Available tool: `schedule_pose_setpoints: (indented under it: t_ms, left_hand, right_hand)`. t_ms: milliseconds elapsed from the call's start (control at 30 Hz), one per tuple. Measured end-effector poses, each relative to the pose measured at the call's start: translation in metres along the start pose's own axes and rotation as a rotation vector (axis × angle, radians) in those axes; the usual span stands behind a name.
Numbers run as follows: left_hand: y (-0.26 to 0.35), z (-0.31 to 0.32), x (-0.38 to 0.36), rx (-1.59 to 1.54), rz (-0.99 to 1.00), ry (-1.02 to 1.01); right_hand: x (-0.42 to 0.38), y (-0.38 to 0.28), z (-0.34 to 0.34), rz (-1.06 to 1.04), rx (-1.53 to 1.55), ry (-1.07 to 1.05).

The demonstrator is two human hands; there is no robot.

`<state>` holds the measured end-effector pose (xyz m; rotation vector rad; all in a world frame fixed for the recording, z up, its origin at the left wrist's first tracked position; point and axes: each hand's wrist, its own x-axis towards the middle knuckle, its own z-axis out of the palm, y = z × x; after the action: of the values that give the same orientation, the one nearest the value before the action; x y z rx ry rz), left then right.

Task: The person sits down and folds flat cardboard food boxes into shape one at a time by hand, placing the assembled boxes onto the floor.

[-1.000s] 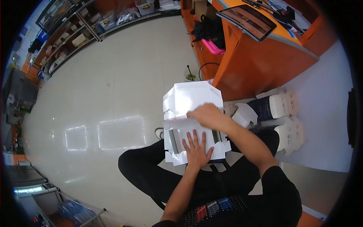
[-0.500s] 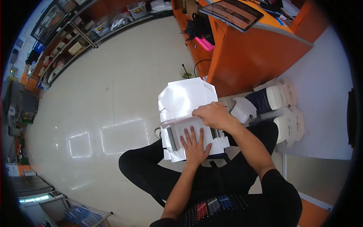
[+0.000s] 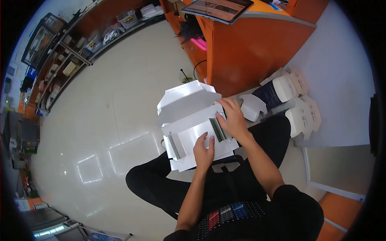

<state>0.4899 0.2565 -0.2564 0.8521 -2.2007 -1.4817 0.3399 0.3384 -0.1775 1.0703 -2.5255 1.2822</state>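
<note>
A white flat cardboard box blank (image 3: 189, 116) lies across my lap, partly folded, with its far flaps raised. My left hand (image 3: 204, 151) presses down on the near panel with its fingers drawn together. My right hand (image 3: 232, 119) grips the right side flap of the blank, fingers curled over its edge by a grey strip.
Stacks of folded white and dark blue cartons (image 3: 291, 105) lie on the floor to my right. An orange counter (image 3: 249, 44) with a tablet (image 3: 219, 9) on top stands ahead. Shelving with boxes (image 3: 68, 52) lines the far left. Glossy tiled floor (image 3: 100, 112) spreads to the left.
My right hand moved from the middle fold to the right side flap. The left hand's fingers drew together. The far flaps rose and the blank tilted as my view shifted.
</note>
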Motion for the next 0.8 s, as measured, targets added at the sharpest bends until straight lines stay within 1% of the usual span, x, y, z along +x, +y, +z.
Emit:
schedule_pose_setpoints:
  t_ms: [33,100,133,200,233,300,367,433,533,567,667,700,733,767,800]
  left_hand:
    - [0.008,0.004,0.005,-0.077,-0.067,-0.016]
    - [0.022,0.014,0.013,-0.233,-0.211,-0.045]
    - [0.024,0.017,0.017,-0.194,-0.191,-0.068]
    - [0.025,0.021,0.020,-0.112,-0.152,-0.118]
    - [0.020,0.023,0.021,-0.061,-0.165,-0.118]
    - [0.010,0.024,0.024,0.046,-0.183,-0.117]
    - [0.008,0.020,0.020,0.022,-0.134,-0.043]
    - [0.026,0.006,0.019,0.017,-0.117,0.005]
    - [0.065,-0.019,0.016,-0.137,-0.047,0.044]
    - [0.078,-0.032,0.014,-0.072,-0.049,0.003]
    - [0.090,-0.053,0.003,-0.239,-0.120,0.012]
    - [0.095,-0.063,-0.001,-0.195,-0.136,-0.031]
    - [0.093,-0.067,-0.007,-0.261,-0.132,-0.018]
    - [0.091,-0.070,-0.013,-0.328,-0.128,-0.006]
    - [0.092,-0.073,-0.017,-0.394,-0.126,0.005]
  right_hand:
    - [-0.016,0.013,0.006,0.054,-0.023,-0.003]
    - [-0.050,0.024,0.015,0.236,0.134,-0.045]
    - [-0.064,0.027,0.017,0.329,0.213,-0.069]
    - [-0.082,0.035,0.019,0.434,0.258,-0.080]
    - [-0.088,0.039,0.019,0.487,0.283,-0.084]
    - [-0.088,0.048,0.019,0.404,0.234,-0.059]
    - [-0.086,0.053,0.019,0.334,0.162,-0.035]
    - [-0.085,0.050,0.021,0.286,0.069,-0.025]
    - [-0.086,0.047,0.024,0.361,0.148,-0.061]
    - [-0.085,0.046,0.023,0.364,0.170,-0.042]
    - [-0.074,0.033,0.009,0.359,0.227,0.005]
    - [-0.069,0.026,0.000,0.352,0.242,0.007]
    - [-0.065,0.019,-0.008,0.344,0.255,0.010]
    - [-0.063,0.014,-0.017,0.385,0.294,-0.074]
    - [-0.063,0.007,-0.022,0.410,0.442,-0.144]
